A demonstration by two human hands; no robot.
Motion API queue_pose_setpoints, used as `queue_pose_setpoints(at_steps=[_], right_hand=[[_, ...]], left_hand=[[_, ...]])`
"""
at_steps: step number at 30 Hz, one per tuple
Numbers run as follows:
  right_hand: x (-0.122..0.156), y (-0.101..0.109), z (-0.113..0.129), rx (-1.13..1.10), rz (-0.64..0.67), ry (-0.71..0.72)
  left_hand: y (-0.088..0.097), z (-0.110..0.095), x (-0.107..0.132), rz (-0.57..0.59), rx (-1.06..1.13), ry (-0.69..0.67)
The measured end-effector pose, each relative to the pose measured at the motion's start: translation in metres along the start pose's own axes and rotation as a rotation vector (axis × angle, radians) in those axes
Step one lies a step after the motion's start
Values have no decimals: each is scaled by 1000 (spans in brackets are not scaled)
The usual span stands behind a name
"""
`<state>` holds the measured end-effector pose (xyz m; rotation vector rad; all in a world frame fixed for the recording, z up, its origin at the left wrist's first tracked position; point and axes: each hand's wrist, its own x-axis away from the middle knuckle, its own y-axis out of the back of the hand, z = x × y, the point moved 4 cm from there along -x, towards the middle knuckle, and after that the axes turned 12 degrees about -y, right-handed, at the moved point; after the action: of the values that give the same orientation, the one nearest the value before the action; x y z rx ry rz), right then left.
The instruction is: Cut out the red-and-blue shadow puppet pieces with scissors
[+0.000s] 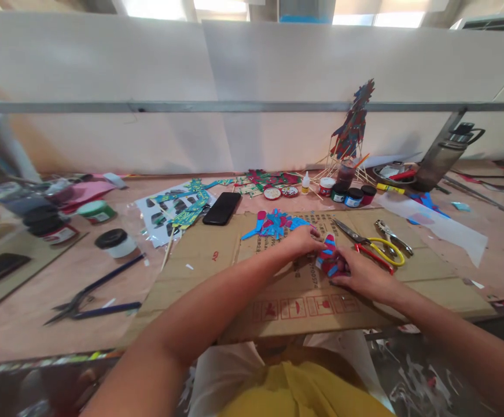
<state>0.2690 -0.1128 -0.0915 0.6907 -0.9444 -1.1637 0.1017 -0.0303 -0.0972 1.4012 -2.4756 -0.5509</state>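
My right hand [362,272] pinches a small painted cutout [328,243] with magenta and blue stripes, just above the cardboard sheet [217,289]. Close by on its left, my left hand [304,240] has its fingers curled together near the cutout's edge; what they hold, if anything, is hidden. Beyond that hand lies a cluster of blue and magenta jagged cutouts [273,223], partly covered by it. Scissors [364,238] with a yellow and a red handle rest to the right, beside a metal hole punch [388,234].
A black phone [222,208] lies behind the cardboard. Paint jars [353,197] and a small glue bottle [305,183] stand at the back. Blue-handled pliers [91,295] lie at left. A painted figure on sticks [353,124] rises behind the jars, with a bottle [445,153] farther right.
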Motion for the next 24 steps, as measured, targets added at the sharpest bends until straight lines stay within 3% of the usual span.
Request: queue_pose_setpoints(at_steps=[2,4,7,12,14,18,24], right_hand=[[2,-2,-2,-12,-22,8],[4,-4,-4,-35,-29,10],[6,-2,-4,-183,-82,2],[5,26,6,-486,-429,25],[-2,30,15,-530,-362,39],[-19,21,32,-626,-83,26],[-30,17,34,-943,-163,-16]], left_hand=[[-3,-3,-1,93,-48,-15],[-4,-8,3,115,-82,-56],[0,-15,13,2,1,-113],[15,-18,28,-206,419,-137],[18,-20,29,-226,569,-179],[22,-21,28,-303,808,-219],[6,-14,32,-279,1067,-123]])
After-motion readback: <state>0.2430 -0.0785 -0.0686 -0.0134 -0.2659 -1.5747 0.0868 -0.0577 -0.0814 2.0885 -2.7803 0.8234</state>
